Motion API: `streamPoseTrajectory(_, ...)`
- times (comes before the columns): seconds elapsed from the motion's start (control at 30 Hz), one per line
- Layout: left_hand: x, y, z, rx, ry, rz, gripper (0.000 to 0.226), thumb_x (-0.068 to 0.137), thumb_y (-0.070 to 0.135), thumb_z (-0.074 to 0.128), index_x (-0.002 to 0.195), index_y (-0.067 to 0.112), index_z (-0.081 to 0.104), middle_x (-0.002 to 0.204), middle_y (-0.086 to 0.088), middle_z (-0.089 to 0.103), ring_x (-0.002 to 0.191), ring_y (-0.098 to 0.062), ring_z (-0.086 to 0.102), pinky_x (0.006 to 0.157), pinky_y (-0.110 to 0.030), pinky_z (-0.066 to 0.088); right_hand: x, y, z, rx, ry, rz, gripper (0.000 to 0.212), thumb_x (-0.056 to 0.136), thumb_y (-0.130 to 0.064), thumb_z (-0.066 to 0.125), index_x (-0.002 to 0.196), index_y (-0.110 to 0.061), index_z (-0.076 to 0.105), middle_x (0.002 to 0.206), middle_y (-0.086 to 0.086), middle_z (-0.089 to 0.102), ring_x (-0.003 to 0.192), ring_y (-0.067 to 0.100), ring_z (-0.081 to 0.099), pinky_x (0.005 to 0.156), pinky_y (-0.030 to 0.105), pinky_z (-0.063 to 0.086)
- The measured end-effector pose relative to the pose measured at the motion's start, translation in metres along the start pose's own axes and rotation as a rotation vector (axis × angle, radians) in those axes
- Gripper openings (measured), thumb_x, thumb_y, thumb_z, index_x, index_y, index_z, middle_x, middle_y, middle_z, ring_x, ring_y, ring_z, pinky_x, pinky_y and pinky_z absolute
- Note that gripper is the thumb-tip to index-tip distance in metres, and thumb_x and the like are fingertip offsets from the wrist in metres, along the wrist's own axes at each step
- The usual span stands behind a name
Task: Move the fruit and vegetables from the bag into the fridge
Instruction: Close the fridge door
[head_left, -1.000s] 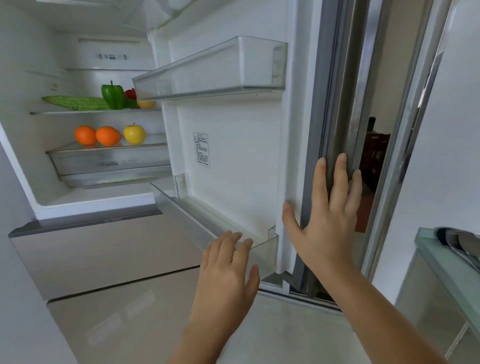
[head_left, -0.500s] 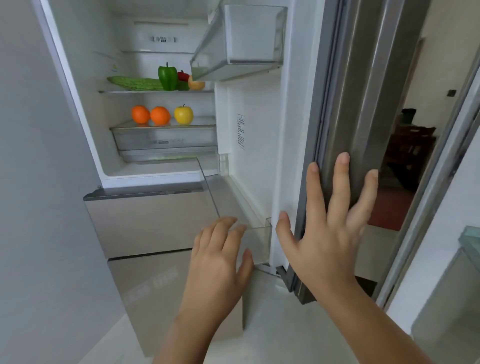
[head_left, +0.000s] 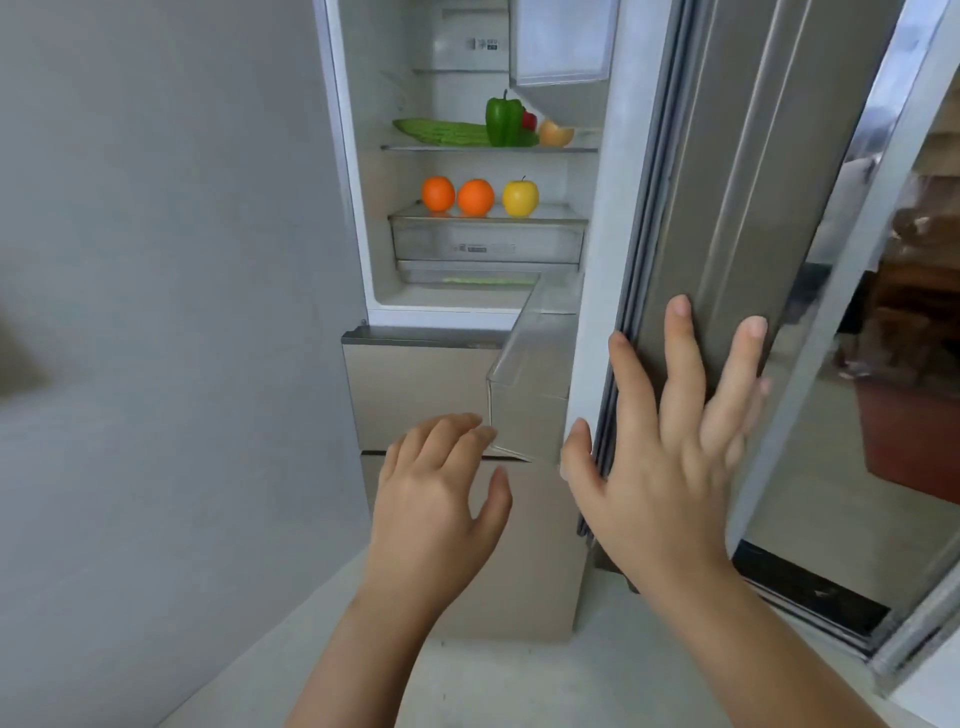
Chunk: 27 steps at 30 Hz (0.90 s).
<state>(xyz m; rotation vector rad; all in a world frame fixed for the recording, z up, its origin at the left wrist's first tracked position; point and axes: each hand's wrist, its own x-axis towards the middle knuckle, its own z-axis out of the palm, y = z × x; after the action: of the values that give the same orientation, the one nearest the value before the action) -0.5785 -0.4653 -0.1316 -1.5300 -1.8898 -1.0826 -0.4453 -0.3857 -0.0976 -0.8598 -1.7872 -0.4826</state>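
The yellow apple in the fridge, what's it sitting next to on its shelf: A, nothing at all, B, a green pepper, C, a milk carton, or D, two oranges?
D: the yellow apple sits at the right end of the lower shelf, with two oranges lined up to its left; the green pepper is on the shelf above.
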Motion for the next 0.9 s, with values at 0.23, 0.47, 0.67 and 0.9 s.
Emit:
streamPoseTrajectory(0.23,-0.004,-0.051,-0.032,0.041,-0.010,-0.072,0.035,0.080,0.032,0.047,0.101,0.011,0.066,0.107,-0.003,0.066,0.097,-0.024,0.059,0.084,-0.035,0.046,0.004,-0.062,0.029,0.149,-0.099,-0.058,0.050,0.077,-0.024,0.050,0.124,-0.008,0.053,0.149,0.018,0.026,0.140,0.035,0.002,0.106,0.062,0.012)
streamPoseTrajectory(0.47,0.005,-0.095,-0.039,0.038,0.000,-0.127,0.036,0.081,0.033,0.046,0.102,0.011,0.065,0.107,-0.002,0.066,0.098,-0.024,0.060,0.084,-0.036,0.048,0.016,-0.104,0.071,0.152,-0.094,-0.214,0.051,0.075,-0.018,0.054,0.125,-0.009,0.052,0.150,0.014,0.028,0.140,0.027,0.012,0.109,0.057,0.011)
streamPoseTrajectory(0.67,0.026,-0.138,-0.032,-0.065,0.032,-0.204,0.039,0.081,0.037,0.045,0.105,0.013,0.065,0.112,0.001,0.063,0.102,-0.019,0.058,0.087,-0.035,0.047,0.029,-0.127,0.125,0.157,-0.054,-0.287,0.057,0.075,-0.013,0.054,0.132,-0.012,0.046,0.151,0.006,0.020,0.139,0.035,0.013,0.107,0.058,0.017)
streamPoseTrajectory(0.9,0.075,-0.195,-0.019,-0.065,0.065,-0.215,0.039,0.081,0.037,0.045,0.107,0.014,0.064,0.114,0.004,0.061,0.105,-0.012,0.055,0.089,-0.026,0.042,0.058,-0.147,0.201,0.347,-0.043,-0.393,0.064,0.079,-0.023,0.062,0.137,-0.015,0.036,0.149,0.007,0.020,0.138,0.032,0.021,0.100,0.055,0.034)
